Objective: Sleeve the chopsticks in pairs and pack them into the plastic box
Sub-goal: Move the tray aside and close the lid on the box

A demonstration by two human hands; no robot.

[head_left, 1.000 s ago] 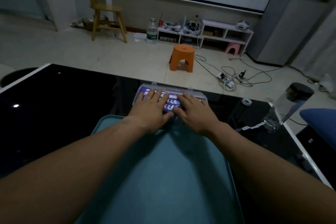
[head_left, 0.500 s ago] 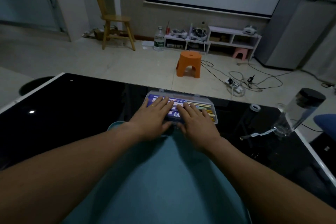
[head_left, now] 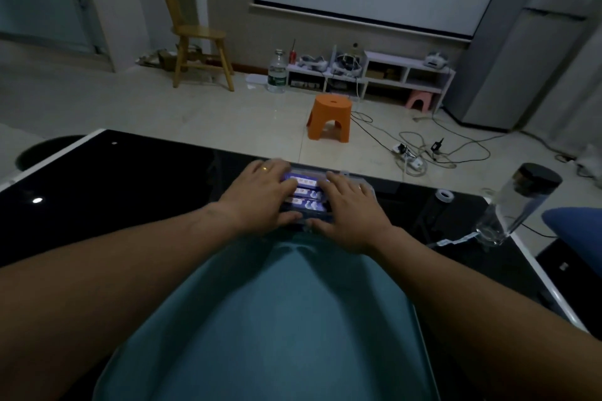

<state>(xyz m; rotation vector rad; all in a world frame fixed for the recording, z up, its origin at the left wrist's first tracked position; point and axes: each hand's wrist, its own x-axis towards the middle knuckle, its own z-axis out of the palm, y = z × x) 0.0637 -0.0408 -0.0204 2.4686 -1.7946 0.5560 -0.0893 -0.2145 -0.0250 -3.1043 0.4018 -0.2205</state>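
Dim room, tiled floor. Black glass table [head_left: 130,192] in the foreground with a teal tray [head_left: 286,319] at its near edge.

Plastic box [head_left: 367,187]: lies on the table just past the tray's 12 o'clock edge, lid down. Sleeved chopsticks [head_left: 306,195] show through the clear lid between the hands as purple-and-white strips stacked side by side.

Left hand [head_left: 260,194]: palm down on the 9 o'clock half of the lid, fingers only lightly bent and reaching to the far rim, thumb at the near edge. Ring on one finger. Fingertips blurred.

Right hand [head_left: 351,215]: palm down on the 3 o'clock half, fingers spread and near straight, thumb along the near edge. Neither hand closes round anything; both press on the lid.

At 3 o'clock of the box: a small white tape roll [head_left: 444,195], then a clear bottle [head_left: 521,205] with a black cap near the table corner.

Beyond the table at 12 o'clock: orange stool [head_left: 330,117]. Wooden chair [head_left: 195,36] at 11 o'clock.
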